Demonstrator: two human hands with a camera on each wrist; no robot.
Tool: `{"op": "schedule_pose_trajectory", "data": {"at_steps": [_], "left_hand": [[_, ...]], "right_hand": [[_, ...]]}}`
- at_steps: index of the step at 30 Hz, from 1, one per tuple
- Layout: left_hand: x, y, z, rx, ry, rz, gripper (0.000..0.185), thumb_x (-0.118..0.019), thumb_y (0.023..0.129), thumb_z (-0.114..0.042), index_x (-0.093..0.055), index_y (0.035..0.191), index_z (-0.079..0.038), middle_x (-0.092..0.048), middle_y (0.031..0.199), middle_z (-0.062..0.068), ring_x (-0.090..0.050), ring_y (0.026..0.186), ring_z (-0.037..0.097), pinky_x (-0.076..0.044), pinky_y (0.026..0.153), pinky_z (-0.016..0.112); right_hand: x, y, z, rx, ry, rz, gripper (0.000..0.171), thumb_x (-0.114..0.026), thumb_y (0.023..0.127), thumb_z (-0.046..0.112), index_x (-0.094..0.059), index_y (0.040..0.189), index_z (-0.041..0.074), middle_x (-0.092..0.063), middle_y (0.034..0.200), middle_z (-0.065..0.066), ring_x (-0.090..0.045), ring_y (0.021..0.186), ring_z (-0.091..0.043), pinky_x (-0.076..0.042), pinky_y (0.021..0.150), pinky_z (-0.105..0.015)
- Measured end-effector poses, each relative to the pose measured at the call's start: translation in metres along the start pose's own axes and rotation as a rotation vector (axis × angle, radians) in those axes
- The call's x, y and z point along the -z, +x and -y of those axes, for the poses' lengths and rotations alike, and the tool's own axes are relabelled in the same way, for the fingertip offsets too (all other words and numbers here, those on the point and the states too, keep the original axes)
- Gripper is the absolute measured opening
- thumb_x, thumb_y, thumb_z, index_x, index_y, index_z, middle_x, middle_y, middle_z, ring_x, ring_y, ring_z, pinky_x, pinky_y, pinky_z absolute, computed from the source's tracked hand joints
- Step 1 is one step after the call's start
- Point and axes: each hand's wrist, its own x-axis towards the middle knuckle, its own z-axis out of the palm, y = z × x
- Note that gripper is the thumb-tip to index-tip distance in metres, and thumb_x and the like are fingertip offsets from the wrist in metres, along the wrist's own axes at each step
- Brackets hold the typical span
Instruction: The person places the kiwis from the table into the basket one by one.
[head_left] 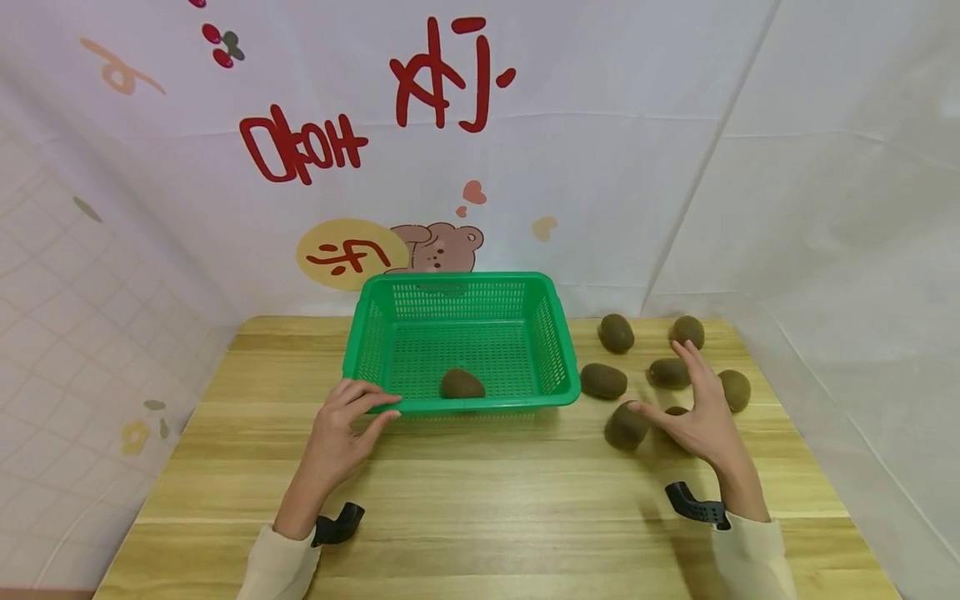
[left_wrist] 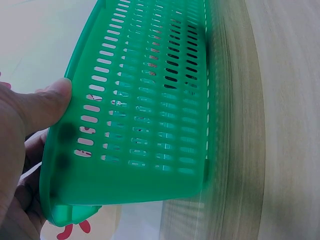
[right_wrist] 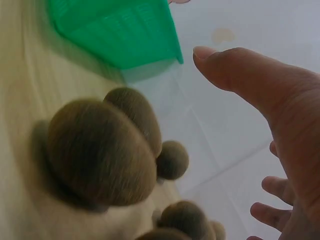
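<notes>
So far we've got one kiwi [head_left: 462, 384] in the green basket [head_left: 562, 350], near its front wall. Looks like six or seven more sit loose on the counter [head_left: 480, 500] to the right. Our right hand [head_left: 701, 417] hovers spread open over the nearest kiwi [head_left: 625, 426], holding nothing. Left hand [head_left: 341, 429] pinches the basket's near rim.

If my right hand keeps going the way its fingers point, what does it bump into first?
Most likely a kiwi: the right hand hovers open over the loose fruit on the table, fingers aimed at that one. Its height above the fruit is unclear.
</notes>
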Motion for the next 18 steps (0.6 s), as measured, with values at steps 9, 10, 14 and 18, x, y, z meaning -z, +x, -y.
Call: {"op": "schedule_pose_trajectory", "data": {"at_steps": [9,10,14,18], "left_hand": [[0.004,-0.002,0.0,0.058,0.001,0.031,0.023,-0.085,0.083,-0.009,-0.081,0.105,-0.015,-0.072,0.101,0.0,-0.057,0.096,0.017,-0.045,0.088,0.031],[0.003,-0.002,0.0,0.056,-0.001,0.031,0.023,-0.085,0.083,-0.009,-0.081,0.105,-0.014,-0.072,0.101,0.0,-0.057,0.096,0.017,-0.045,0.088,0.031],[0.002,-0.001,0.0,0.041,-0.015,0.023,0.024,-0.085,0.082,-0.008,-0.081,0.104,-0.014,-0.071,0.1,0.0,-0.057,0.094,0.017,-0.044,0.088,0.031],[0.0,0.0,0.0,0.018,-0.022,0.012,0.025,-0.086,0.08,-0.006,-0.081,0.103,-0.013,-0.071,0.099,0.0,-0.056,0.093,0.017,-0.043,0.086,0.032]], "right_hand": [[-0.003,-0.017,-0.025,-0.025,0.018,0.027,0.115,-0.091,0.079,0.031,-0.018,0.166,0.018,-0.011,0.172,-0.013,-0.011,0.155,-0.052,-0.019,0.108,-0.083],[-0.003,-0.02,-0.027,-0.029,0.02,0.026,0.115,-0.092,0.079,0.03,-0.018,0.166,0.016,-0.012,0.172,-0.015,-0.011,0.155,-0.053,-0.02,0.108,-0.082],[-0.002,-0.032,-0.033,-0.07,0.014,0.026,0.113,-0.091,0.08,0.03,-0.019,0.165,0.011,-0.017,0.169,-0.025,-0.013,0.153,-0.057,-0.02,0.108,-0.082],[-0.001,-0.043,-0.04,-0.13,0.012,0.037,0.111,-0.088,0.083,0.032,-0.017,0.165,0.009,-0.016,0.168,-0.029,-0.014,0.15,-0.061,-0.019,0.108,-0.082]]}}
